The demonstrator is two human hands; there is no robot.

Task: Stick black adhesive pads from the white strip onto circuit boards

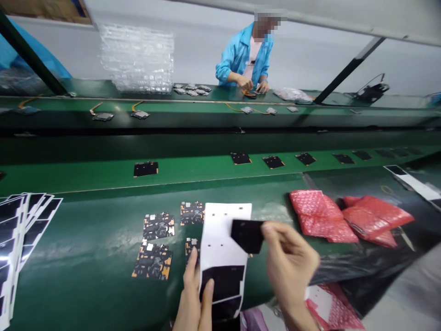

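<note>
Left hand [193, 292]: fingers clamped on a white backing sheet [223, 256], held slanting up over the near green surface [99, 257]. Thumb lies over the sheet's lower front; another finger runs along its left edge. Upper part of sheet is bare white with a few small dark marks; lower part carries black film patches [225, 281].

Right hand [292, 264]: thumb and index finger pinched together on the right edge of a loose black film piece [247, 235]. The piece is in front of the sheet's right side in this view; cannot tell whether it touches the sheet.

Four circuit boards lie on the surface just left of and partly behind the sheet: an upper-left board [158, 225], a lower-left board [152, 262], an upper-right board [191, 213] and a lower-right board, the last largely hidden by sheet and hand.

Far left: fanned stack of sheets [25, 243] with black patches, overlapping. Right: two red bubble-wrap bags, a left one [322, 216] and a right one [377, 217], near each other.

Beyond, a green strip [193, 171] bears a row of black-topped boards [146, 168], spaced apart. At the far bench, a co-worker [243, 57] in a blue jacket has both hands on small parts; details too small to tell.
</note>
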